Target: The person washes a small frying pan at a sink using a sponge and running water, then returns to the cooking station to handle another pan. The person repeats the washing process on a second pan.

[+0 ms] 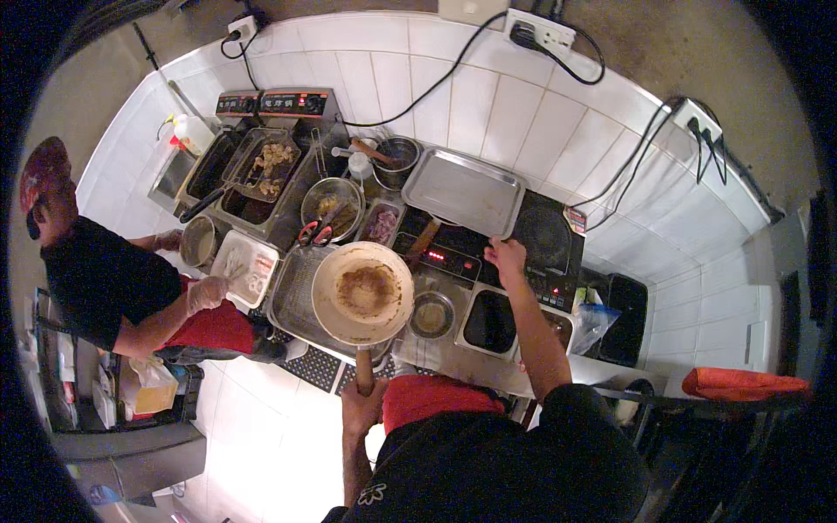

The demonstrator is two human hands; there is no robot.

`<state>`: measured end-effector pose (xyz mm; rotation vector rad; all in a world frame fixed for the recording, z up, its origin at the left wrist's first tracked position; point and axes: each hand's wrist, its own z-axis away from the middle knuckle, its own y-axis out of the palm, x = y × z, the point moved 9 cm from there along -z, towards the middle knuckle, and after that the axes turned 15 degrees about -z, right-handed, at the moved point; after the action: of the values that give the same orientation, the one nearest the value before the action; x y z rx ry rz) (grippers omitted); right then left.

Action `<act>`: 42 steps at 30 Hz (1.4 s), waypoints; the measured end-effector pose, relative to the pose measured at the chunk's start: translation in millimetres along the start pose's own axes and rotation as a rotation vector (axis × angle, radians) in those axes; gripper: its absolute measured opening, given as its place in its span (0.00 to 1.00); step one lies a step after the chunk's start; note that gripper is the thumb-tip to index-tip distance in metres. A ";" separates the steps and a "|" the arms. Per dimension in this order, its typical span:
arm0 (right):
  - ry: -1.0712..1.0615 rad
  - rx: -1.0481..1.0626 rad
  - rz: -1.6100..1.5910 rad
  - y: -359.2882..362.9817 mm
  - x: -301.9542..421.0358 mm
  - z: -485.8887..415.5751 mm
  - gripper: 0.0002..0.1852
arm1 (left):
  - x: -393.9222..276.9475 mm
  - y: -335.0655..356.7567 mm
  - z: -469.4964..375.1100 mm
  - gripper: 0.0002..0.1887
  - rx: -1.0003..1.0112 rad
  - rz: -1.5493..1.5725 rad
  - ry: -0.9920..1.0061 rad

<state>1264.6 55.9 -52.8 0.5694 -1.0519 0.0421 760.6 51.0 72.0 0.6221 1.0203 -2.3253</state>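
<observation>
My left hand (363, 408) grips the wooden handle of a cream-coated frying pan (392, 317). Brown residue stains the middle of its inner surface. The pan is above a perforated steel tray (288, 314) and the counter edge. My right hand (507, 261) reaches forward, its fingers closed at the near right corner of a shallow metal tray (464, 189). Beneath that tray, over the induction cooker (444, 258), another pan's wooden handle (426, 236) sticks out; the rest of that pan is mostly hidden.
To the left, a co-worker (118, 281) in gloves handles a white food tray (245, 268). Fried pieces lie in a fryer basket (271, 163). Red-handled scissors (315, 233) rest at a glass bowl (333, 202). A round metal bowl (431, 315) and a dark container (489, 320) stand near me.
</observation>
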 end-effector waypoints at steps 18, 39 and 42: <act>0.173 0.291 0.825 135.3 -118.5 58.1 0.33 | -18.4 -47.8 -30.3 0.20 0.051 0.000 0.157; -0.189 -0.116 0.146 -3.2 10.4 -13.2 0.12 | -20.1 -60.8 -37.2 0.20 -0.001 -0.073 0.209; -0.129 -0.037 0.022 6.2 -0.1 3.0 0.14 | -27.7 -56.4 -27.1 0.20 -0.003 -0.091 0.228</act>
<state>1260.2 59.7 -49.2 0.5325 -1.1820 0.0052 752.0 112.2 101.6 0.8724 1.1756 -2.3695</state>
